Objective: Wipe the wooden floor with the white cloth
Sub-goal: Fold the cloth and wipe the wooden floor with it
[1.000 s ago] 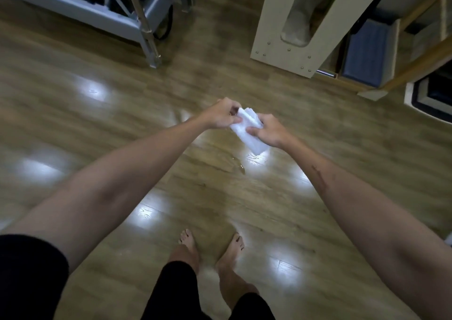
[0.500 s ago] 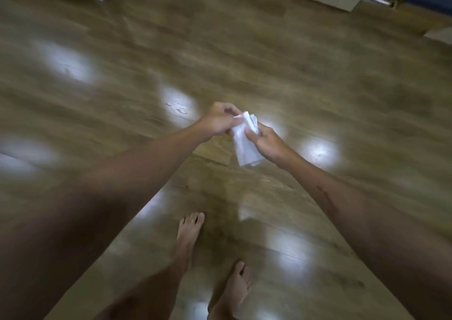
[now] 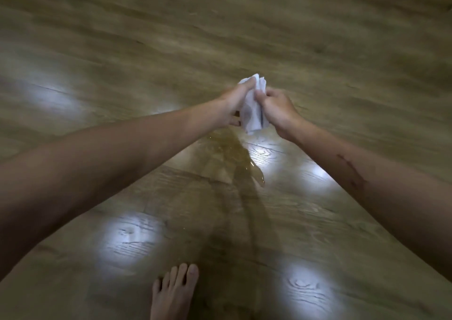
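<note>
Head view showed both the left hand (image 3: 232, 104) and right hand (image 3: 275, 109) gripping the white cloth (image 3: 252, 114) mid-frame, above the wooden floor (image 3: 318, 50), wiping apparently not begun, puddle (image 3: 234, 158) remaining.

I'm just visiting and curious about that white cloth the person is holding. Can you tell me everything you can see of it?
The small white cloth looks like soft, thin fabric or tissue, bunched and folded into a crumpled wad rather than spread flat. It is held upright in the air, clear of the brown wooden floor, above a shiny wet patch. The left hand grips one side and the right hand the other; crumpled edges poke out above the fingers, and a greyish shadow or mark shows on its lower part.
</note>
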